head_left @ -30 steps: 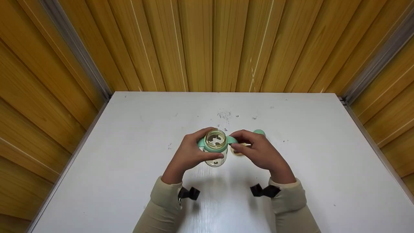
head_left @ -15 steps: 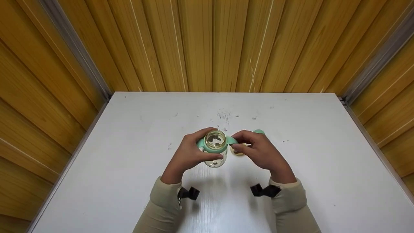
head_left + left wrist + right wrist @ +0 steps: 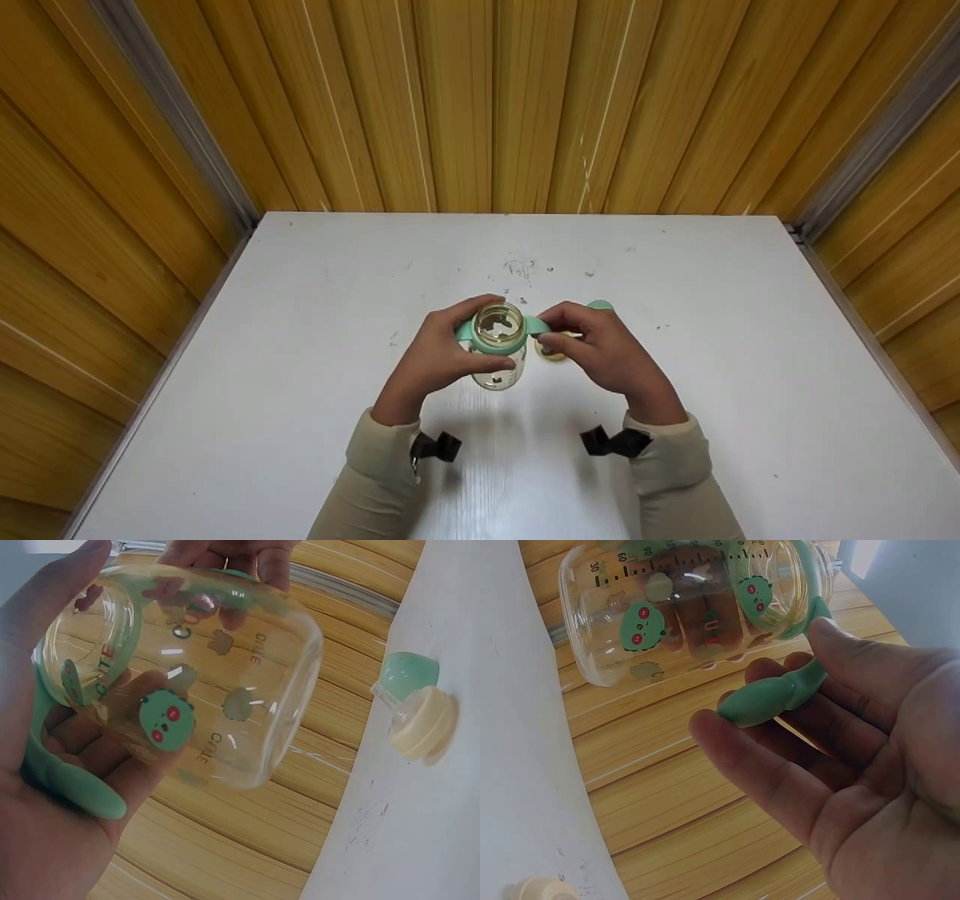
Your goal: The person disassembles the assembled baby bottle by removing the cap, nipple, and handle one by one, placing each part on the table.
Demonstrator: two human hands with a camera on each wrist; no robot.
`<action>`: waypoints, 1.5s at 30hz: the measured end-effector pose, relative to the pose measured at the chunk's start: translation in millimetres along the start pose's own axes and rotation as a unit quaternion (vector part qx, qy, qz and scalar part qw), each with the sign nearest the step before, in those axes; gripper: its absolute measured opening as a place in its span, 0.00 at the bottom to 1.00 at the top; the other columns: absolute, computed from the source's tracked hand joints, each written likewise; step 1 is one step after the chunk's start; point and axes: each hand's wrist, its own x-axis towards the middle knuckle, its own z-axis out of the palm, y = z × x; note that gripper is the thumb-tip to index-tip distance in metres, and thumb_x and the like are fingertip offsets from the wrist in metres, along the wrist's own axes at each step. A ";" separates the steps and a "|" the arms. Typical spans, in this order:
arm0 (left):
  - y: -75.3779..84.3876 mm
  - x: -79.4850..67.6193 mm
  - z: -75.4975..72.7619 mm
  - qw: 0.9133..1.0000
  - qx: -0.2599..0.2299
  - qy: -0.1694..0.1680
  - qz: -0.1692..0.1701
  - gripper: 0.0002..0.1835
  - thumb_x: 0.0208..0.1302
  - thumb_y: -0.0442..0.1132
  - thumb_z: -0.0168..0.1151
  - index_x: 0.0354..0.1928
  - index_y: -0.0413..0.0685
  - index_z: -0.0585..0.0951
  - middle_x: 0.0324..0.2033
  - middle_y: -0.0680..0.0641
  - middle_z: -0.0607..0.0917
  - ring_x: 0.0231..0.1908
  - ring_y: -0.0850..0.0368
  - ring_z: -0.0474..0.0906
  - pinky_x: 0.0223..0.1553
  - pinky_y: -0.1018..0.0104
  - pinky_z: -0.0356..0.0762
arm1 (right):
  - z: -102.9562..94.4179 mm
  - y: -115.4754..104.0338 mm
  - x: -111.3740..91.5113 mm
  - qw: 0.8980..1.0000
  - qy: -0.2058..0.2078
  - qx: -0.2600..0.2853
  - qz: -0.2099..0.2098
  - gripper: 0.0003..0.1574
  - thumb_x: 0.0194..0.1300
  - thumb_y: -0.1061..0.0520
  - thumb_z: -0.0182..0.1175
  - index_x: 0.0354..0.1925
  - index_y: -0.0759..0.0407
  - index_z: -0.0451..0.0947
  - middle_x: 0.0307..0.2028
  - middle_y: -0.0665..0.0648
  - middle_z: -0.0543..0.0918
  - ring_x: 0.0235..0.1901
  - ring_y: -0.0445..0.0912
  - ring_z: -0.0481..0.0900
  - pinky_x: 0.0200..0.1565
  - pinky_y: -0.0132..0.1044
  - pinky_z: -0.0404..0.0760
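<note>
A clear baby bottle (image 3: 247, 690) with printed green cartoon faces, its mouth uncapped, is held up over the white table. Around its neck sits a mint-green ring with two handles. My left hand (image 3: 442, 349) grips the bottle from the left, thumb across the front of the body and fingers behind. One green handle (image 3: 82, 791) lies against that palm. My right hand (image 3: 592, 341) pinches the other handle (image 3: 769, 697) between thumb and fingers. In the right wrist view, left-hand fingers show through the clear wall beside a measuring scale.
Beyond the right hand, a cream nipple collar (image 3: 424, 724) with a clear nipple or straw part stands on the table (image 3: 300, 300). Beside it is a mint-green cap (image 3: 409, 673). Wood-patterned panels (image 3: 480, 105) rise behind the table's far edge and at both sides.
The bottle has tipped very slightly, its base shifting a little left and toward the person. Both hands keep their grip in nearly the same place.
</note>
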 end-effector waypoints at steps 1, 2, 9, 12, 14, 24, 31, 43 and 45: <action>-0.2 0.1 -0.2 1.000 0.002 -0.001 0.000 0.41 0.39 0.50 0.81 0.61 0.61 0.76 0.50 0.54 0.83 0.50 0.48 0.80 0.49 0.60 0.79 | -0.1 0.2 -0.2 1.000 0.001 -0.002 -0.001 0.10 0.69 0.51 0.59 0.46 0.51 0.81 0.42 0.49 0.85 0.46 0.42 0.83 0.49 0.36 0.82; -0.5 0.2 -0.5 1.000 0.004 -0.003 0.001 0.41 0.39 0.50 0.81 0.61 0.62 0.76 0.50 0.54 0.83 0.50 0.49 0.80 0.49 0.60 0.79 | -0.2 0.3 -0.3 1.000 0.001 -0.004 -0.002 0.10 0.69 0.52 0.59 0.46 0.51 0.81 0.42 0.49 0.85 0.45 0.41 0.83 0.49 0.36 0.82; -2.7 0.3 -1.2 1.000 0.012 -0.005 0.001 0.42 0.39 0.50 0.82 0.61 0.66 0.75 0.52 0.54 0.82 0.49 0.54 0.79 0.49 0.59 0.79 | -0.9 0.4 -0.9 1.000 0.002 -0.003 -0.005 0.10 0.69 0.52 0.58 0.46 0.51 0.81 0.42 0.49 0.85 0.44 0.41 0.83 0.47 0.36 0.82; -2.9 0.6 -1.5 1.000 0.011 -0.006 0.001 0.42 0.39 0.50 0.82 0.62 0.66 0.75 0.53 0.54 0.82 0.50 0.53 0.79 0.50 0.59 0.79 | -1.1 -0.2 -0.7 1.000 0.003 -0.006 -0.004 0.10 0.69 0.52 0.58 0.46 0.51 0.81 0.42 0.50 0.85 0.44 0.41 0.83 0.48 0.36 0.82; -2.8 1.0 -1.5 1.000 0.010 -0.006 0.001 0.43 0.39 0.50 0.82 0.62 0.67 0.74 0.53 0.54 0.82 0.50 0.53 0.79 0.50 0.59 0.79 | -1.2 -0.4 -0.5 1.000 0.005 -0.007 -0.003 0.10 0.69 0.52 0.58 0.46 0.51 0.81 0.42 0.51 0.86 0.43 0.41 0.83 0.48 0.36 0.82; -4.1 1.8 -2.0 1.000 0.012 -0.014 -0.002 0.45 0.38 0.51 0.82 0.64 0.69 0.73 0.53 0.56 0.81 0.51 0.56 0.78 0.51 0.60 0.78 | -1.4 -0.5 -0.8 1.000 0.004 -0.002 -0.001 0.09 0.69 0.52 0.59 0.45 0.51 0.81 0.42 0.50 0.85 0.44 0.45 0.84 0.46 0.36 0.83; -5.2 2.1 -2.9 1.000 0.004 -0.021 0.000 0.44 0.39 0.48 0.82 0.64 0.69 0.73 0.55 0.56 0.81 0.53 0.57 0.77 0.55 0.57 0.76 | -1.5 -1.9 -1.2 1.000 0.004 -0.006 0.002 0.09 0.68 0.52 0.59 0.45 0.50 0.81 0.43 0.51 0.85 0.46 0.47 0.84 0.47 0.36 0.82; -5.7 2.1 -6.2 0.999 -0.001 -0.035 -0.005 0.44 0.40 0.47 0.82 0.63 0.70 0.73 0.56 0.57 0.80 0.54 0.58 0.76 0.56 0.55 0.75 | -1.2 -2.4 -1.5 1.000 -0.002 -0.008 -0.005 0.10 0.69 0.52 0.58 0.46 0.51 0.81 0.43 0.49 0.85 0.44 0.40 0.83 0.46 0.35 0.83; -6.4 2.0 -6.7 0.999 -0.002 -0.039 -0.004 0.44 0.40 0.46 0.82 0.64 0.69 0.73 0.56 0.56 0.80 0.53 0.57 0.76 0.56 0.55 0.75 | -1.2 -2.1 -1.6 1.000 -0.004 -0.008 -0.006 0.10 0.69 0.52 0.58 0.46 0.51 0.81 0.43 0.49 0.85 0.44 0.40 0.83 0.46 0.35 0.83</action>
